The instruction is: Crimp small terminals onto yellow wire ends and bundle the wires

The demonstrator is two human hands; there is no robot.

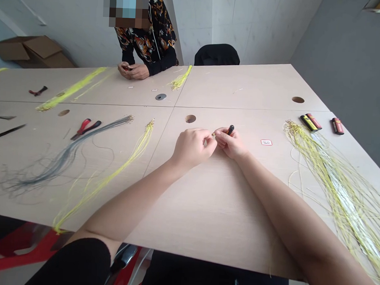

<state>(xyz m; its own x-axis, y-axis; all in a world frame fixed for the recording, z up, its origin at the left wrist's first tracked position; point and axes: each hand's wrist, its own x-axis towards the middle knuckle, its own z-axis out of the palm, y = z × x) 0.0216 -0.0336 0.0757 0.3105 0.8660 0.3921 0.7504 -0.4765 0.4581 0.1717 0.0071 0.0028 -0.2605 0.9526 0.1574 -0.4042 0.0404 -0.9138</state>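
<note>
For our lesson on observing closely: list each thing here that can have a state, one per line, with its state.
Left hand: closed, pinching a small gold piece.
Right hand: closed around a black tool.
Red pliers: lying flat, untouched.
Yellow wires: loose, fanned out on the table.
Grey wires: loose bundle, lying flat.
Lighters: lying flat.

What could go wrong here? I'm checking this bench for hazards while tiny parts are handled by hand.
1. The small gold piece pinched between the left hand and right hand could slip and drop into the table hole just beyond.
2. The right forearm lies near the loose yellow strands; it might drag them off the edge.
</note>
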